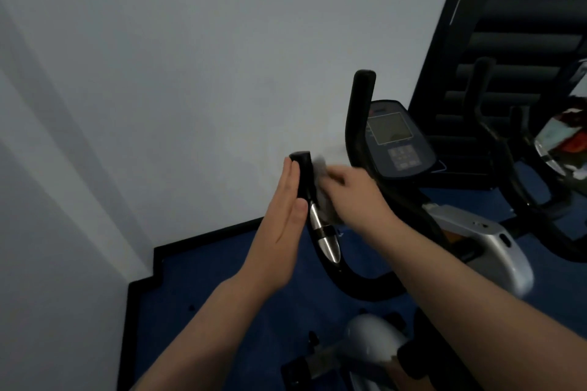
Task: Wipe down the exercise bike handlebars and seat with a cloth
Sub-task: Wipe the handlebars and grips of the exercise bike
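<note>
- We see the near handlebar (304, 178) of the exercise bike standing close to upright, long axis running from its capped top end down and slightly right into a chrome sensor section (324, 236), then curving right toward the bike's stem.
- The left hand (279, 225) lies flat against the bar's left side — fingers straight and together, tips reaching just below the cap, thumb touching the bar lower down; it clasps nothing.
- The right hand (349, 190) clenches a pale grey cloth (320, 181) and presses it against the bar's right side; the cloth is motion-blurred, so we cannot tell its exact outline.
- The far handlebar (360, 111) also points upward, just left of the console (398, 140), whose screen faces us.
- Open room: a bare wall (190, 73) lies beyond and left of the bar; blue floor (222, 295) with a black skirting edge lies below.
- To the right, a second machine (524, 174) stands near the bike — tighter clearance on that side.
- The seat is not identifiable in this view.
</note>
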`<state>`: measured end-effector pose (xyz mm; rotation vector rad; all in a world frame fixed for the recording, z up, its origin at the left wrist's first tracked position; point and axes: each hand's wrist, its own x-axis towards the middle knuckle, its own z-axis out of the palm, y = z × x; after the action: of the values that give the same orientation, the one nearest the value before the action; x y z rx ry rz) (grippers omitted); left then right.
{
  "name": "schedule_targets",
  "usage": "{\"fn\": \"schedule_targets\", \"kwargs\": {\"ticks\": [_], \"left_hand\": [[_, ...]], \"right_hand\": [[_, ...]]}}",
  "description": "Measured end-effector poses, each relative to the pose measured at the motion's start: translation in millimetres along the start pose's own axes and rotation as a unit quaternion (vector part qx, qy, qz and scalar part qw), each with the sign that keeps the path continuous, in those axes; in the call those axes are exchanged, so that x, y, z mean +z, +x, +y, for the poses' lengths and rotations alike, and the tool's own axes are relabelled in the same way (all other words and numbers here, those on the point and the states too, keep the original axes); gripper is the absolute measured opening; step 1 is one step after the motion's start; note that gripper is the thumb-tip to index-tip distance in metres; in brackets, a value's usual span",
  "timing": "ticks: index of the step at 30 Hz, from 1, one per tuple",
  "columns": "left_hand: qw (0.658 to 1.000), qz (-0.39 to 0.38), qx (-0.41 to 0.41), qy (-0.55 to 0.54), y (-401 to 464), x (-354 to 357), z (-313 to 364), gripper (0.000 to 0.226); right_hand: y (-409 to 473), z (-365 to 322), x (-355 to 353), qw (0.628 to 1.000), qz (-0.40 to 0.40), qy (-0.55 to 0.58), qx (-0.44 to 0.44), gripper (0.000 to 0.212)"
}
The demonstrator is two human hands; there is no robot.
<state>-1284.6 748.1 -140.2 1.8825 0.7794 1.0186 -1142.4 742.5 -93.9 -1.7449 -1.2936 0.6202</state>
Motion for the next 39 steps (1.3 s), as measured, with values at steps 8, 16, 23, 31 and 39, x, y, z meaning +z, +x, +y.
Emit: {"fn": "schedule_targets", "kwargs": {"ticks": [8, 16, 23, 31, 39], "left_hand": [[1.000, -0.007, 0.001, 0.011, -6.5, 6.6, -6.0, 0.060], [1.000, -0.010, -0.020, 0.002, -16.0, 13.2, -3.8, 0.059], [0.999, 0.025, 0.009, 0.029, -1.8, 4.3, 1.3, 0.051], [0.999, -0.021, 0.027, 0.017, -30.1, 21.6, -16.6, 0.053], [0.999, -0.036, 0.022, 0.004, -46.5, 24.6, -18.4, 0.058]], "right_hand": [[-7.2, -5.0, -2.3, 0.984, -0.073, 0.160, 0.032, 0.026], [2.5, -2.4, 7.0, 0.998, -0.029, 0.056, -0.019, 0.023], [-25.3, 7.6, -10.8, 0.996, -0.018, -0.045, -0.074, 0.013], [-89.3, 20.6, -26.2, 0.967, -0.079, -0.206, -0.130, 0.021], [-99.5, 24.3, -31.8, 0.953, -0.045, -0.267, -0.136, 0.016]]}}
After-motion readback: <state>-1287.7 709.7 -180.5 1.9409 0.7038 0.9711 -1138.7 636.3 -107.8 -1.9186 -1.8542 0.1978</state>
